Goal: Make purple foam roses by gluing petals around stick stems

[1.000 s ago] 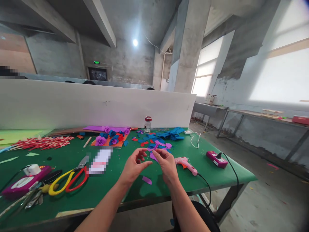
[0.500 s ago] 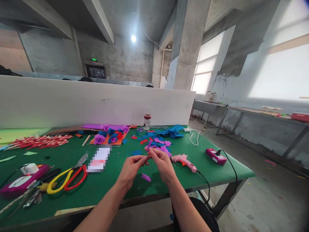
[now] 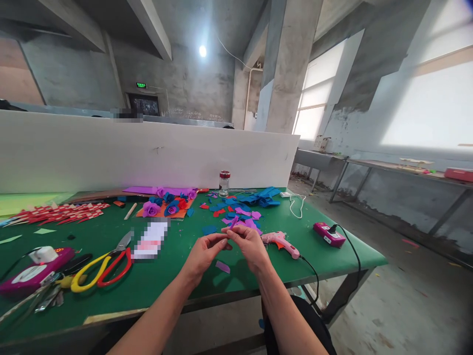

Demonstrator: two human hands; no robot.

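My left hand (image 3: 202,254) and my right hand (image 3: 250,247) meet above the green table (image 3: 166,283), fingertips pinched together on a small purple paper strip (image 3: 233,221) that sticks up between them. A loose purple scrap (image 3: 222,266) lies on the table just below my hands. Behind them lies a scatter of purple, blue and red paper pieces (image 3: 236,212). A pink glue gun (image 3: 283,243) rests right of my right hand, its cord running off the table edge.
Yellow and red scissors (image 3: 101,268) lie at the left, beside a purple device (image 3: 31,272). Finished paper roses (image 3: 166,206) sit on an orange sheet near a white partition (image 3: 111,153). A small jar (image 3: 223,183), a magenta power strip (image 3: 327,233) and red-white strips (image 3: 55,213) are also on the table.
My hands have come together: the left, apart and open a second ago, now pinches the purple strip with the right. The view tilted slightly.
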